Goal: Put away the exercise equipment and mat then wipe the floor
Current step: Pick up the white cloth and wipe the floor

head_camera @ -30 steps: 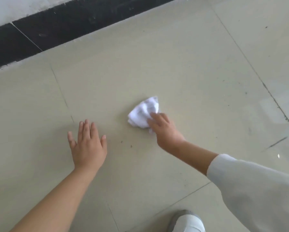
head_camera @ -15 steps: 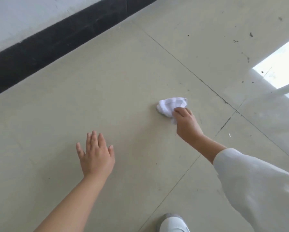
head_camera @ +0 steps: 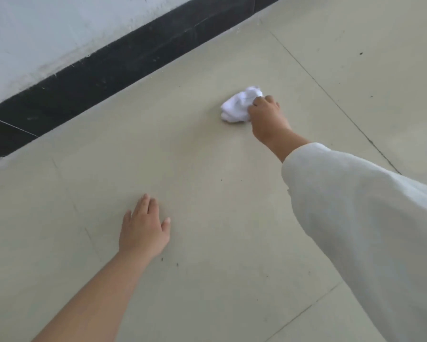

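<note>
A crumpled white cloth [head_camera: 237, 104] lies bunched on the beige tiled floor [head_camera: 207, 169], far out in front of me. My right hand [head_camera: 266, 117] grips its right side with curled fingers and holds it down against the tile; the arm is stretched forward in a white sleeve. My left hand [head_camera: 143, 228] rests flat on the floor nearer to me, fingers straight and together, palm down. No exercise equipment or mat is in view.
A black skirting band [head_camera: 108, 72] runs diagonally along the foot of a white wall [head_camera: 47, 28] at the upper left. Dark tile joints cross the floor at the right. Small dark specks dot the tiles near my left hand.
My right hand has pushed the cloth farther forward, toward the wall, with the arm reaching out more. My left hand stays planted flat on the floor. The view has shifted; the shoe is out of frame.
</note>
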### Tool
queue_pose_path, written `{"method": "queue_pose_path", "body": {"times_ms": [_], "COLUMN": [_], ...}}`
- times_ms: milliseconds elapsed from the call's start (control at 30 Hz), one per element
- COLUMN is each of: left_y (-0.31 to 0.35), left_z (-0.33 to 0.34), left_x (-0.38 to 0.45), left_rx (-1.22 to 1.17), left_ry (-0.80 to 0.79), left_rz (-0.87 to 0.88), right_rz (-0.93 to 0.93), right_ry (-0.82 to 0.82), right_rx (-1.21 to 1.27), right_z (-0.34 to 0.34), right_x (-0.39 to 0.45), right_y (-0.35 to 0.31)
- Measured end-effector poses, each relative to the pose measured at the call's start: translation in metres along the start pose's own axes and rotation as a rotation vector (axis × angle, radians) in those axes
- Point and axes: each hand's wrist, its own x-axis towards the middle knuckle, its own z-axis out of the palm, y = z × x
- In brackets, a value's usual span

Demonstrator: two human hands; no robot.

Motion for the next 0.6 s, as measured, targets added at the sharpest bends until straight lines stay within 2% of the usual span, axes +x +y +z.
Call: {"method": "queue_pose_path", "body": {"times_ms": [33,200,233,333,433,533,600], "left_y": [0.000,0.000,0.004,0.013,0.017,0.012,0.005], "left_z": [-0.005,-0.033,-0.034,-0.041,-0.058,-0.083,-0.099], "left_x": [0.001,0.001,-0.003,-0.006,0.000,-0.009,-0.031], "left_rx": [0.001,0.076,0.066,-0.075,-0.513,-1.210,-1.542], "left_ry": [-0.022,-0.153,-0.134,0.063,0.112,-0.034,-0.107], "left_rz": [0.000,0.018,0.012,0.007,0.003,0.010,-0.030], "right_rz": [0.021,-0.101,-0.128,-0.194,-0.184,-0.167,-0.112], "right_ry": [0.012,0.053,0.045,0.093,0.137,0.197,0.215], "right_rx": [0.045,0.296,0.333,0.431,0.544,0.645,0.699], "right_z": [-0.003,-0.026,-0.031,-0.044,-0.049,-0.061,-0.077], "right_x": [0.001,-0.016,-0.023,-0.045,-0.069,-0.095,-0.119], "right_y": [0.003,-0.029,-0.039,-0.065,-0.090,-0.107,-0.110]}}
